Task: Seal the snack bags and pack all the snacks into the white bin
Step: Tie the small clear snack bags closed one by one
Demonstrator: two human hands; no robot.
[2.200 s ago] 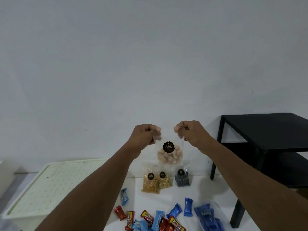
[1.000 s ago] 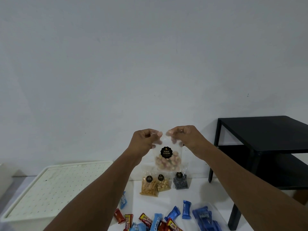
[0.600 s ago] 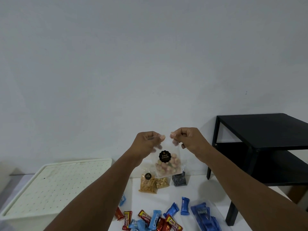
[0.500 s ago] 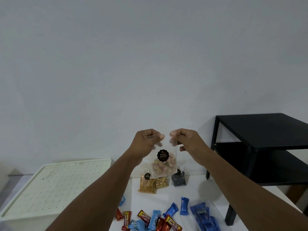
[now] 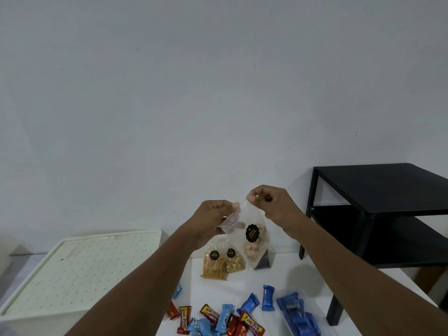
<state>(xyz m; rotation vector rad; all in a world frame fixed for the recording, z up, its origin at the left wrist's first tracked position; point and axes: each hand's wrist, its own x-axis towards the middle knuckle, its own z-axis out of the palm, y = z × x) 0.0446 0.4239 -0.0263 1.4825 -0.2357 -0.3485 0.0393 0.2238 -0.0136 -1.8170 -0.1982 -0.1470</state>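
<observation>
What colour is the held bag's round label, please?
Black: the label on the snack bag, head view.

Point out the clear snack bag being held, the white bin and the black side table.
clear snack bag (image 5: 252, 233), head view, on its round black label.
white bin (image 5: 80, 266), head view, on its dotted top.
black side table (image 5: 388, 184), head view, on its tabletop.

Clear glossy plastic snack bag (image 5: 254, 235), shiny candy wrappers (image 5: 224, 316), matt black table (image 5: 378, 183), prob. wood

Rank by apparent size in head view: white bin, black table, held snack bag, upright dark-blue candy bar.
1-2. black table and white bin: close, both cropped, unranked
3. snack bag, nearer the camera
4. upright dark-blue candy bar
</observation>
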